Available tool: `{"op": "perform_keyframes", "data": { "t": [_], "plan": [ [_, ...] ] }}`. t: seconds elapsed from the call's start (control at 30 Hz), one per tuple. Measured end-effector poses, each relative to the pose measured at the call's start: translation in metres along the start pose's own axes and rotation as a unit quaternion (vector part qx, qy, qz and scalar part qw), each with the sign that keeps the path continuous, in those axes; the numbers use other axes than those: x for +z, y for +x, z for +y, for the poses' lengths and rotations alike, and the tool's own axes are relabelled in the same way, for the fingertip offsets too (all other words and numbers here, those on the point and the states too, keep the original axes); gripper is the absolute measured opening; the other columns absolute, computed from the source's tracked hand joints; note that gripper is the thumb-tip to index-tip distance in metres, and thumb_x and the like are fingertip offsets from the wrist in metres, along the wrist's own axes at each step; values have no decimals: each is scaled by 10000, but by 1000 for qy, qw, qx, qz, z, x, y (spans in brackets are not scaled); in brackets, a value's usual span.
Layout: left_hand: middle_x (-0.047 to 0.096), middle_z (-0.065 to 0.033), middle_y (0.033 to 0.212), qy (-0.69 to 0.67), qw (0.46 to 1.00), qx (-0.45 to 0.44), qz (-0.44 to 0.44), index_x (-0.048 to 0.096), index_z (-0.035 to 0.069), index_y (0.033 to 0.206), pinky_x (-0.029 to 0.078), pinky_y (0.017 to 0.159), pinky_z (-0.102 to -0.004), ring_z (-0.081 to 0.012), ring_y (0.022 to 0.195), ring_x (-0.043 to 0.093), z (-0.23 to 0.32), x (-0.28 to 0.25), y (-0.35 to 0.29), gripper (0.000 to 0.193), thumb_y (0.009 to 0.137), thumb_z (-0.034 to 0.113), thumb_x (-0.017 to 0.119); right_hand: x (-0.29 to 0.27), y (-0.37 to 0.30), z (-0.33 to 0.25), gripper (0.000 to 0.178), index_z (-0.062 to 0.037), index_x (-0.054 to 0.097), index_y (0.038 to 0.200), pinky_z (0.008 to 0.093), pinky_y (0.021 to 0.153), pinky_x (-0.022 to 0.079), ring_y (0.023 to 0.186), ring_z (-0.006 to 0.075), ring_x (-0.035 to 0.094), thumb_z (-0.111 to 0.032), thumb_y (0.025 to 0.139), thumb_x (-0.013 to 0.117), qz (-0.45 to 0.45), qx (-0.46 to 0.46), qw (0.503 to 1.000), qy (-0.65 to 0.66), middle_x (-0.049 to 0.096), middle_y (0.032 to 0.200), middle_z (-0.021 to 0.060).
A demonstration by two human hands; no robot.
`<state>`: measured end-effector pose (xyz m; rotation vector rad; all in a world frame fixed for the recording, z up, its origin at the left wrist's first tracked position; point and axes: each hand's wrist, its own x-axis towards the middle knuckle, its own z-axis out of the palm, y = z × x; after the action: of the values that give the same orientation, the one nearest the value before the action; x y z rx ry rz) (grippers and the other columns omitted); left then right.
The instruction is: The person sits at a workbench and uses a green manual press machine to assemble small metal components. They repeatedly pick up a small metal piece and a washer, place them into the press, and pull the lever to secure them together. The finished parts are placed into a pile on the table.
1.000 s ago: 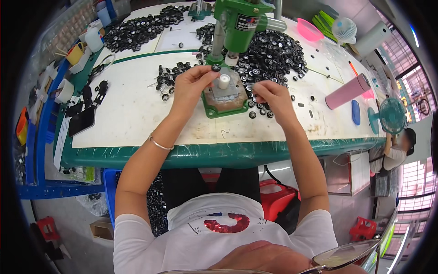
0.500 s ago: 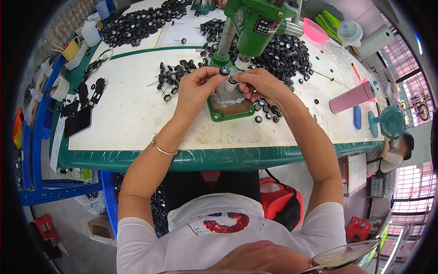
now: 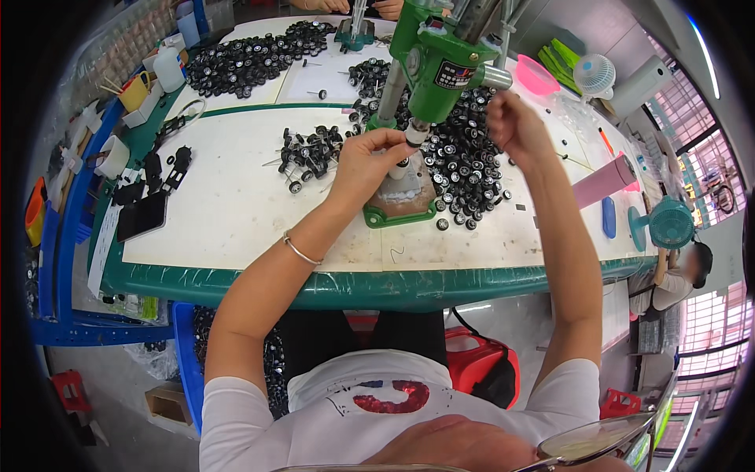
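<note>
My left hand (image 3: pixel 373 161) pinches a small black toy wheel (image 3: pixel 412 142) between thumb and fingertips, right under the ram (image 3: pixel 417 130) of a green hand press (image 3: pixel 436 67). A second wheel (image 3: pixel 403 162) sits just below, on the light post (image 3: pixel 397 175) above the press base (image 3: pixel 401 214). To the right of the press head, my right hand (image 3: pixel 517 130) is raised with curled, blurred fingers. It is close below the metal hub of the lever (image 3: pixel 496 77); whether it touches or holds anything does not show.
Loose wheels (image 3: pixel 464 165) pile behind and right of the press. Wheels on axles (image 3: pixel 303 157) lie to its left, with a larger heap (image 3: pixel 252 59) farther back. A pink bottle (image 3: pixel 602 181), green fan (image 3: pixel 670 223) and dark phone (image 3: pixel 141 216) are also there. Another person's hands (image 3: pixel 385 8) show at the far edge.
My right hand has left the wheels at the post and moved right and up toward the press lever. My left hand has shifted slightly right, bringing its wheel under the ram.
</note>
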<state>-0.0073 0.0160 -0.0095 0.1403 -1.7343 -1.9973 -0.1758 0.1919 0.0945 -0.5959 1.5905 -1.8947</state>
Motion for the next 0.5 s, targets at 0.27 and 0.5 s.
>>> {"op": "perform_keyframes", "data": {
  "t": [0.27,0.5],
  "plan": [
    [700,-66,951,-72,996,-36,28,691,14,993,502,826,-272,-129,902,649,-2,-10,-5,169,825,12,671,117,33,-110,275,-101,584,911,302,492,489,496,111,501,-365,950,516,3,-202,979,18,561,648,-10],
    [703,-68,931,-54,998,-44,-5,698,13,977,507,816,-269,-131,902,653,3,-4,0,163,816,13,681,77,89,-119,285,-164,483,697,180,300,233,350,43,309,-342,875,615,66,-259,964,15,359,501,-72]
  ]
}}
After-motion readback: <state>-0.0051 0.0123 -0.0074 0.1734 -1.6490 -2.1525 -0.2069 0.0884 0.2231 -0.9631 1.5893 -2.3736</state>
